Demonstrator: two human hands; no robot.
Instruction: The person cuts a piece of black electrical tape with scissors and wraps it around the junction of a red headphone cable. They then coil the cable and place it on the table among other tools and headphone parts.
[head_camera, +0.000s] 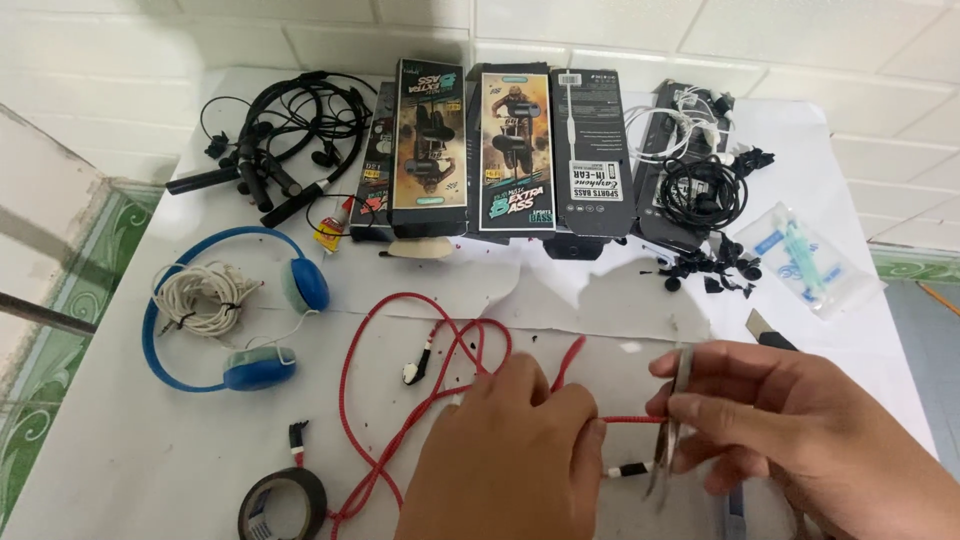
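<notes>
Left hand (510, 455), back to camera, fingers curled shut, pinching the red braided earphone cable (420, 400) at its fingertips. Right hand (790, 420) closed around slim metal tweezers (672, 420), held near upright, tips pointing down, right beside the cable's short black-and-white end piece (630, 469). A short taut stretch of red cable runs between the two hands. The rest of the cable loops loosely on the white tabletop (100, 460) left of the hands, with a white and black earbud (414, 368) inside the loops.

Roll of black electrical tape (283, 503) lies flat at bottom, left of left hand, touching a cable loop. Small black and red plug stub (297, 436) just above the tape. Blue over-ear headphones (240, 310) lie further left, with a bundled white cord (203, 297) inside the headband arc.

Far side of table: row of dark printed earphone boxes (500, 150) lying flat side by side. Tangle of black neckband earphones (290, 125) at far left, small yellow and red glue tube (332, 226) just beside them. White and black earphone cords (695, 160) coiled at far right, with loose black eartips (715, 272) scattered below. Clear plastic packet with blue and white contents (805, 262) near the right edge. A dark blade-like tool (768, 333) just above right hand, partly hidden.
</notes>
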